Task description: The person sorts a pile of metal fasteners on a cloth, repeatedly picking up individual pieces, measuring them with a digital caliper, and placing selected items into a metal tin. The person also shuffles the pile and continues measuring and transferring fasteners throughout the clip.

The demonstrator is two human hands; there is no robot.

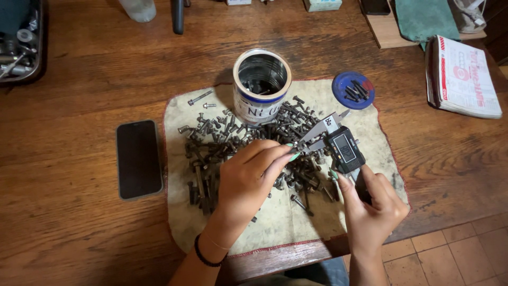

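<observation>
Wooden tabletop [79,222] carries a pale cloth [275,222] near its front edge, a heap of dark bolts [238,143] across the cloth's middle, an open metal can [262,85] at the cloth's far edge, a blue lid [353,90] with a few bolts just off its far right corner, a dark phone [138,159] face-up beside its left edge. Left hand [248,177]: fingers pinched closed on a small bolt [292,150], held at the jaws of a digital caliper [341,151] over the heap's right side. Right hand [373,206]: fingers closed around the caliper's lower body, thumb up near its display, by the cloth's front right corner.
</observation>
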